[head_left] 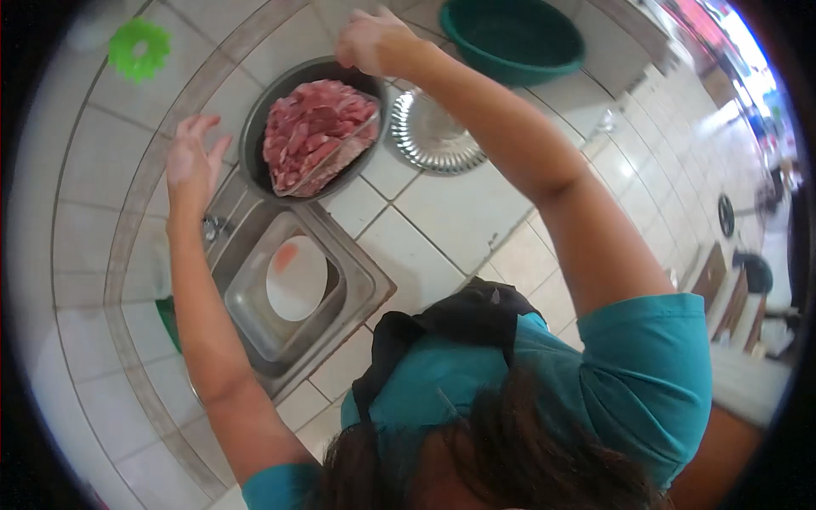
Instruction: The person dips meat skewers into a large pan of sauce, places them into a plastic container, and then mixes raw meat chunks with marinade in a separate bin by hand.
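A round dark metal pot [250, 137] stands on the tiled counter behind the sink. Raw meat [319, 127] in pieces fills much of it, with a thin pale edge, possibly of a clear container or bag, running across the meat. To the pot's left, my left hand [194, 153] is raised with its fingers apart, holding nothing. My right hand [376, 44] hovers by the pot's far right rim, fingers curled; whether it holds anything is hidden. Under my right forearm lies a shiny fluted metal dish [433, 143], partly covered from view.
A metal sink [287, 223] holds a white oval dish [297, 280] with a reddish stain, below a faucet [213, 227]. A dark green basin [510, 44] stands at the back right. On the left tiled wall is a bright green scalloped ring [139, 49].
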### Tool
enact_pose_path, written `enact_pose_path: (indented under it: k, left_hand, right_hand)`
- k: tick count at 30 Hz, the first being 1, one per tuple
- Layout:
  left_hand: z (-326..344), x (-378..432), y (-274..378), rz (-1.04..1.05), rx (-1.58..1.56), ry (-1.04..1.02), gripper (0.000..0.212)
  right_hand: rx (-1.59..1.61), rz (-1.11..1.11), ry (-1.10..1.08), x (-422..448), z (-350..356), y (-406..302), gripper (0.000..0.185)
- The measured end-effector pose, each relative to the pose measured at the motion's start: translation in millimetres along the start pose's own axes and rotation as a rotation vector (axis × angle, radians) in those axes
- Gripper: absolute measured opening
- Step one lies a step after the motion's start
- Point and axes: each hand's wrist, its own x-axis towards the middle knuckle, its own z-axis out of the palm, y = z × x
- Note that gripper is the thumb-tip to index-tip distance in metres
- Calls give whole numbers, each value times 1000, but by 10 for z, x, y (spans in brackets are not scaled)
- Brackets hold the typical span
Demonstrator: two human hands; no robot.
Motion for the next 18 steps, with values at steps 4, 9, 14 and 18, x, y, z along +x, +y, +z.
enact_pose_path:
  k: [4,9,14,18]
  left_hand:
    - [179,-625,173,307,143,166,33]
    - [692,-1667,-58,147,-271,15,32]
    - [1028,-2543,-657,1,-314,-78,30]
    - [1030,-2726,-773,-78,-396,-173,29]
  right_hand:
    - [95,574,207,-1295,420,863,26]
    - [279,1083,-268,-2412,862,1071,38]
    - [932,1206,238,-2519,1379,849,19]
    - [1059,1214,462,-2585,1450,863,27]
